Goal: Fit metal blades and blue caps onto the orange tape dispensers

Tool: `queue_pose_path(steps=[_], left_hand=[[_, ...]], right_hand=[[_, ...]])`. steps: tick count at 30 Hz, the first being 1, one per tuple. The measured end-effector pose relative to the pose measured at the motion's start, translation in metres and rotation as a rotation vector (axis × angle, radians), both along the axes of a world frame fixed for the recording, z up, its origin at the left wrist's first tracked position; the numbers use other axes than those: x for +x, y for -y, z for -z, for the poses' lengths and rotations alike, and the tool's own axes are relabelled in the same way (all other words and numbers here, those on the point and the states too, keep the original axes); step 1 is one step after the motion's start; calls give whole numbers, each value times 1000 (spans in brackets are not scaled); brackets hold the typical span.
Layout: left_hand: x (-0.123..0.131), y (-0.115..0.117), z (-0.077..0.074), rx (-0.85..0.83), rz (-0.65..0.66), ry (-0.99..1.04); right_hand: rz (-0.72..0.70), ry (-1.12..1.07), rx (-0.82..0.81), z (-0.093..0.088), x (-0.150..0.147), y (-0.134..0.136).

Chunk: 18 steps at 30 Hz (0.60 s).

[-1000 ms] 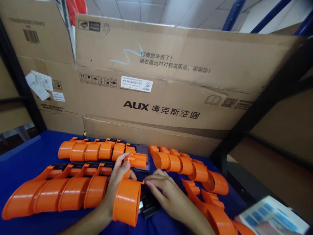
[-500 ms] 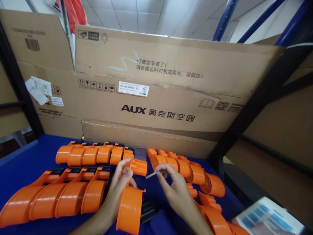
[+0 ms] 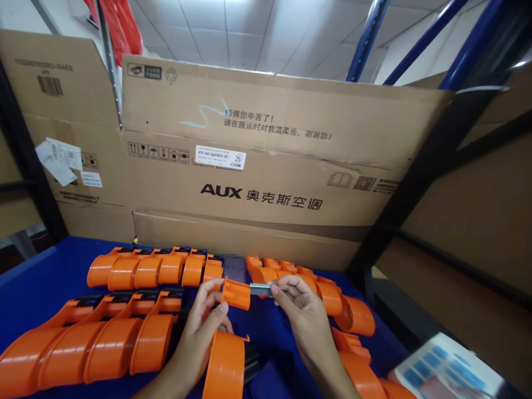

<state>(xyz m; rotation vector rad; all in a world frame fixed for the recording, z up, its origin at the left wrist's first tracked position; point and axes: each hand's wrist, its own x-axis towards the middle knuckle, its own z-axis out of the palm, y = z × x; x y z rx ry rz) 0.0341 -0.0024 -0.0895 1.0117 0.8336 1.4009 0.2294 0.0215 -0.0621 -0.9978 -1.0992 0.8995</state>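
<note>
Currently I have the left hand (image 3: 206,318) gripping an orange part (image 3: 226,366) over the blue table (image 3: 45,265), between rows of like pieces (image 3: 135,274), and the right hand (image 3: 305,313) pinching a metal strip (image 3: 260,289), its tip at the part's upper block (image 3: 236,293), whether inserted I cannot tell.

L hand (image 3: 205,316) curled in grip | R hand (image 3: 301,305) in thumb-to-finger pinch | bare forearms (image 3: 177,363) angled fwd & in twd ea. other | hands near, apart
</note>
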Motion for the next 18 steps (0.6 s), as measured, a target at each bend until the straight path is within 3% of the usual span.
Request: queue_pose_path(steps=[11,18], left_hand=[[-5,-7,6,9,-27,-11],[-11,-17,17,-111,36,104]], right_hand=[[-176,-131,-63,-4,0,3],[-297,-200,-156,-9,4,6]])
